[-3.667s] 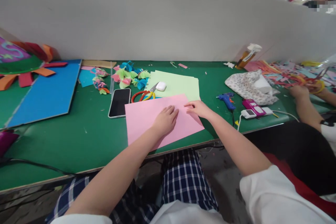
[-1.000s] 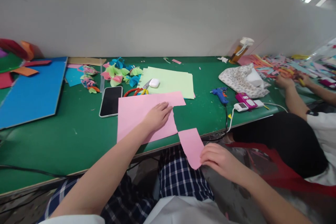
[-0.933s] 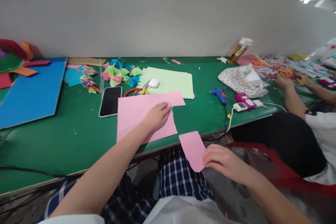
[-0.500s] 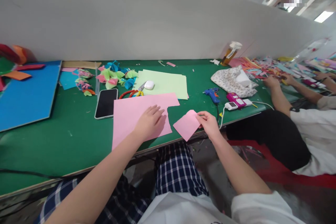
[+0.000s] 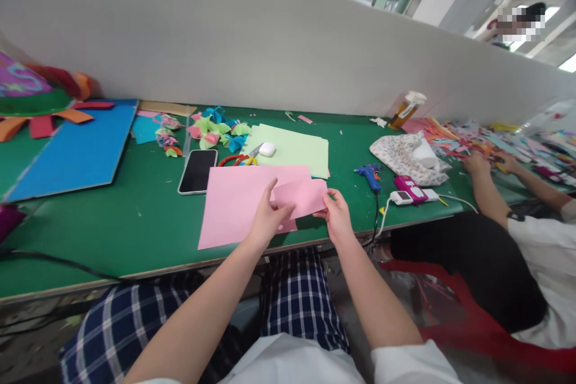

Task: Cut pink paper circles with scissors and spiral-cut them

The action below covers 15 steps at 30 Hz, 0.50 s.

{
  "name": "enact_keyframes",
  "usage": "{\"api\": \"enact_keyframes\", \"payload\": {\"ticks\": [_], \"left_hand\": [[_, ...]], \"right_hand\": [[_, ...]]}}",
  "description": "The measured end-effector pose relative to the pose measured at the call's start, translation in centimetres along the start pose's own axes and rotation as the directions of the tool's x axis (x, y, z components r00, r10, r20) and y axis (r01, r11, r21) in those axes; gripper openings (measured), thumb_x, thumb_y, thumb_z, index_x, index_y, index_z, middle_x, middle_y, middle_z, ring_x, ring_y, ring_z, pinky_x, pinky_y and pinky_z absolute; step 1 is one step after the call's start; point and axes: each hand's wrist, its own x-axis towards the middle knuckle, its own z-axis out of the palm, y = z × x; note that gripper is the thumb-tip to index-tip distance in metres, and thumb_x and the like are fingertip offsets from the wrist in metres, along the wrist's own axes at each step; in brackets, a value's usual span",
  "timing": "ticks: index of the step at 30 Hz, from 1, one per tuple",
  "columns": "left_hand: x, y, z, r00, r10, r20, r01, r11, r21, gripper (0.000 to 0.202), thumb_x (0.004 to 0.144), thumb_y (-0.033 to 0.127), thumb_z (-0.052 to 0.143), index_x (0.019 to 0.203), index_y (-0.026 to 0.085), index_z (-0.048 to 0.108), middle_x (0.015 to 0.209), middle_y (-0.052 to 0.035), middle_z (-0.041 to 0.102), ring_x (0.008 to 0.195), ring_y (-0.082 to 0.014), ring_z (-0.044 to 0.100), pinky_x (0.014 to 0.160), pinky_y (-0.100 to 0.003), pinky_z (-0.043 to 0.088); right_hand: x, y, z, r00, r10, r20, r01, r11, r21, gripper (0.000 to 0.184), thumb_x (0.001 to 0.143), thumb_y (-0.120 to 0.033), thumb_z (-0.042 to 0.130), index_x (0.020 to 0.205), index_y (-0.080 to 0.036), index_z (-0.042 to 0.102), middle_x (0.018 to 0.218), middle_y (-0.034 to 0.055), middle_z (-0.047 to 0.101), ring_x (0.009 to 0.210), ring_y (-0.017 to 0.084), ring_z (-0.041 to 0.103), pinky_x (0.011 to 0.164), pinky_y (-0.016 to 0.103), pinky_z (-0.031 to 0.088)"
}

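Observation:
Pinched at its right end by my right hand, a small piece of pink paper is held above the table's front part. My left hand is at the left end of that piece, thumb and fingers apart; whether it touches the paper I cannot tell. Beneath lies a larger pink sheet, partly covered by the small piece and my left hand. Behind it are light green sheets, with scissors and a white rounded case on or beside them.
A phone lies left of the pink sheet. Colourful paper pieces and a blue board are farther left. On the right are a blue glue gun, a magenta device, a patterned cloth pouch and a co-worker's hands.
My right hand has brought the small pink piece left and up, over the large sheet. My left hand has lifted from lying flat and turned toward the piece. The camera view has shifted.

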Motion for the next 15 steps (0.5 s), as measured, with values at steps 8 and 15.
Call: {"api": "enact_keyframes", "payload": {"ticks": [8, 15], "left_hand": [[-0.9, 1.2, -1.3, 0.936, -0.085, -0.341, 0.007, 0.975, -0.224, 0.093, 0.071, 0.035, 0.078, 0.152, 0.015, 0.036, 0.049, 0.0169, 0.033, 0.041, -0.0055, 0.034, 0.044, -0.016, 0.031], [-2.2, 0.7, -1.8, 0.943, -0.103, -0.317, 0.028, 0.972, -0.231, 0.092, 0.07, 0.035, 0.079, 0.151, 0.016, 0.038, 0.05, 0.015, 0.039, 0.043, -0.0056, 0.033, 0.047, -0.016, 0.03]], "right_hand": [[-3.3, 1.8, 5.2, 0.991, -0.114, 0.062, 0.1, 0.976, 0.194, 0.076, 0.082, -0.074, 0.062, 0.139, -0.027, 0.047, 0.151, 0.0138, 0.053, 0.138, 0.03, 0.053, 0.109, 0.048, 0.048], [-3.8, 1.6, 5.2, 0.925, -0.308, 0.221, 0.286, 0.95, 0.126, 0.085, 0.091, -0.066, 0.058, 0.162, -0.032, 0.024, 0.17, 0.0076, 0.024, 0.155, 0.028, 0.025, 0.124, 0.049, 0.028]]}}
